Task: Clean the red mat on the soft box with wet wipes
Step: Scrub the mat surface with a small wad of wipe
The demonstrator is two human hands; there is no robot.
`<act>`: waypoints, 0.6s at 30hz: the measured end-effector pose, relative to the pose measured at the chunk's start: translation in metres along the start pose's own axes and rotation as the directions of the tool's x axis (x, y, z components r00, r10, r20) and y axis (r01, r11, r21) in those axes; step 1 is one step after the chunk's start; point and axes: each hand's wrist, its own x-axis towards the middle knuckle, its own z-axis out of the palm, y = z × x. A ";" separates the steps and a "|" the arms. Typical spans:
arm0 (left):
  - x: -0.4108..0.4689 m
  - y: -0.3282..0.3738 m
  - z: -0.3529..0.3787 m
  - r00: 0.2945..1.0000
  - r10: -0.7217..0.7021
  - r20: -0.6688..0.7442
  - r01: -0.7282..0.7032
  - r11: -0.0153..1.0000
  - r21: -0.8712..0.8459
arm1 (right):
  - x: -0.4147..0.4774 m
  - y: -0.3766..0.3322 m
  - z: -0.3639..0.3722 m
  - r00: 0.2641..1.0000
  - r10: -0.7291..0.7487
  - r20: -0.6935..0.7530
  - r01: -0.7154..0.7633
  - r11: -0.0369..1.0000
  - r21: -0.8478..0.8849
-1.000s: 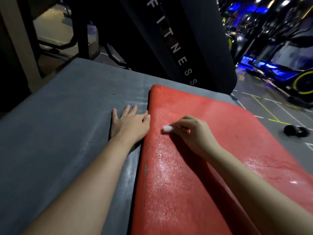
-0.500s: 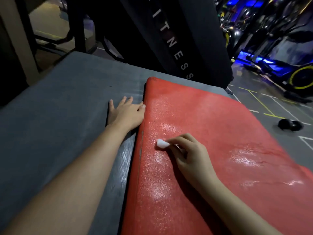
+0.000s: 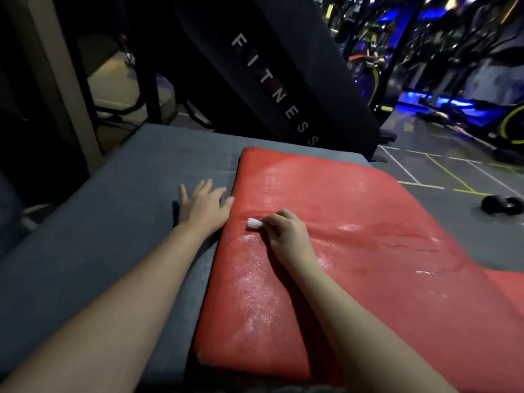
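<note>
A red mat (image 3: 354, 222) lies on the grey soft box (image 3: 99, 236), covering its right half. Wet streaks shine across the mat's surface. My right hand (image 3: 286, 236) pinches a small folded white wet wipe (image 3: 253, 223) and presses it on the mat near its left edge. Flat on the grey box lies my left hand (image 3: 202, 205), fingers spread, its thumb touching the mat's left edge.
A black panel (image 3: 269, 89) lettered FITNESS leans behind the box. On the floor to the right lies a black round weight (image 3: 500, 205) among painted lines. Gym machines (image 3: 467, 103) with blue lights stand at the far right.
My right hand slid the wipe toward me along the mat's left side, then back up a little. The left hand stayed flat beside the mat. The view shifted, showing more of the mat's near end.
</note>
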 end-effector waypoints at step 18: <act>-0.181 -0.011 -0.014 0.988 -0.143 0.052 0.143 0.990 0.004 | -0.086 -0.060 -0.057 0.970 -0.050 0.238 0.088 0.985 -0.149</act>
